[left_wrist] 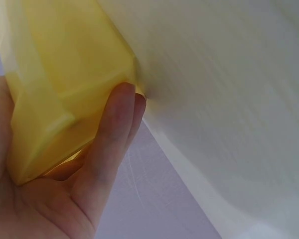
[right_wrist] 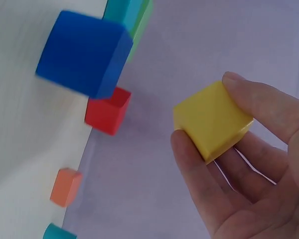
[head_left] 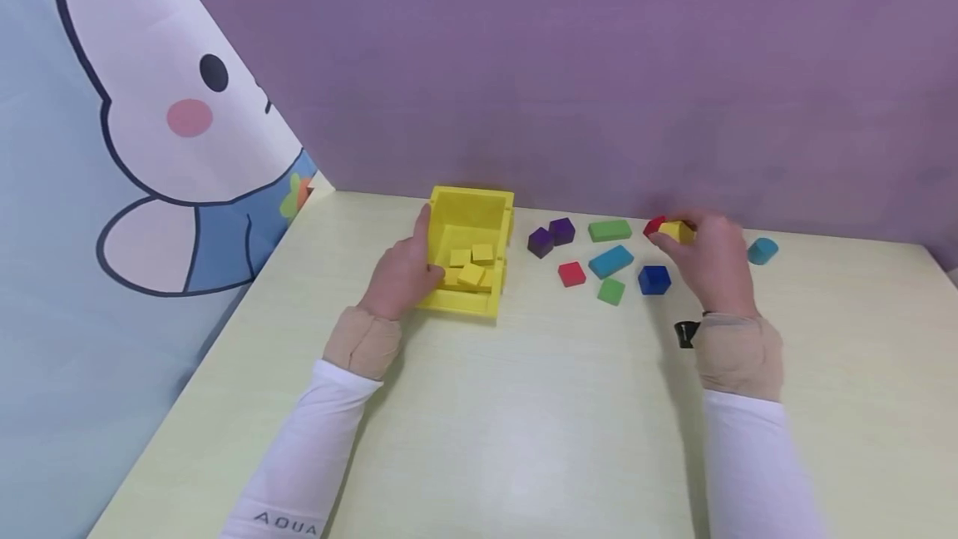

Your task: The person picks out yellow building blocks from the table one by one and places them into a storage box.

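My left hand (head_left: pixel 402 274) grips the left side of an open yellow box (head_left: pixel 458 304), thumb over the rim. Close up in the left wrist view, fingers (left_wrist: pixel 112 134) lie curled along the outside of the box (left_wrist: pixel 74 55). Several flat yellow blocks (head_left: pixel 471 274) lie inside. At the right, my right hand (head_left: pixel 716 260) pinches a yellow block (right_wrist: pixel 212 119) between thumb and fingers, held above the table in the right wrist view. A red block (head_left: pixel 654 227) is partly hidden behind that hand, and a blue cube (head_left: pixel 654 280) lies to its left.
Between box and right hand lie two purple cubes (head_left: pixel 551 237), a flat red block (head_left: pixel 572 274), green blocks (head_left: pixel 609 230) and a light-blue block (head_left: pixel 610 262). A teal cylinder (head_left: pixel 762 251) and, in the right wrist view, an orange block (right_wrist: pixel 66 187) are farther right. A purple backdrop (head_left: pixel 599 90) stands behind.
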{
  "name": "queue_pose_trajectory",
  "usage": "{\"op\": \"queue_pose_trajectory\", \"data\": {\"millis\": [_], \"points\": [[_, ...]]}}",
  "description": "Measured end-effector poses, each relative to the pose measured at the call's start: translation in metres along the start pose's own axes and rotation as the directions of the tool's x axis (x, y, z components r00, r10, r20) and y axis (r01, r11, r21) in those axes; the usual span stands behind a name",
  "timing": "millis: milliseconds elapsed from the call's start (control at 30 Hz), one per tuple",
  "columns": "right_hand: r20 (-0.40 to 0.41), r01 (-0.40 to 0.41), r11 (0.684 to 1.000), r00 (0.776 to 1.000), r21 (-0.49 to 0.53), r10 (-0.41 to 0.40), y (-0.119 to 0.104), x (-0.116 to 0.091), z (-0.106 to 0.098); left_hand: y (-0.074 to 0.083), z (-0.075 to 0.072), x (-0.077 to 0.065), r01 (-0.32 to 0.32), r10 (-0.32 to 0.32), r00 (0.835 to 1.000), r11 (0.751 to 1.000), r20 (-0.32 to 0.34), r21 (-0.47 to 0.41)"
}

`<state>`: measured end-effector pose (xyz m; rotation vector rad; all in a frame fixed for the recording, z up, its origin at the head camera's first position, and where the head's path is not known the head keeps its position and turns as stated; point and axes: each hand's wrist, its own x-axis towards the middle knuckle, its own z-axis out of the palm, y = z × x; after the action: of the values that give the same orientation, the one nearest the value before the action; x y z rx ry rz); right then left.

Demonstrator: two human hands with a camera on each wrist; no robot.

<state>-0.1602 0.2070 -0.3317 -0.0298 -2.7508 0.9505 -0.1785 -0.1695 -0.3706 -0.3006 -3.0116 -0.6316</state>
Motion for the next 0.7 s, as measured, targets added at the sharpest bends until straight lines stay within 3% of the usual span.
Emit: {"op": "queue_pose_trajectory", "data": {"millis": [700], "points": [[0.061,0.062,0.993,0.996,0.099,-0.068,-0.045,0.014,0.038,0.002,0.0,0.0,0.015,-0.015,1.0,1.0,0.0,0.011]]}}
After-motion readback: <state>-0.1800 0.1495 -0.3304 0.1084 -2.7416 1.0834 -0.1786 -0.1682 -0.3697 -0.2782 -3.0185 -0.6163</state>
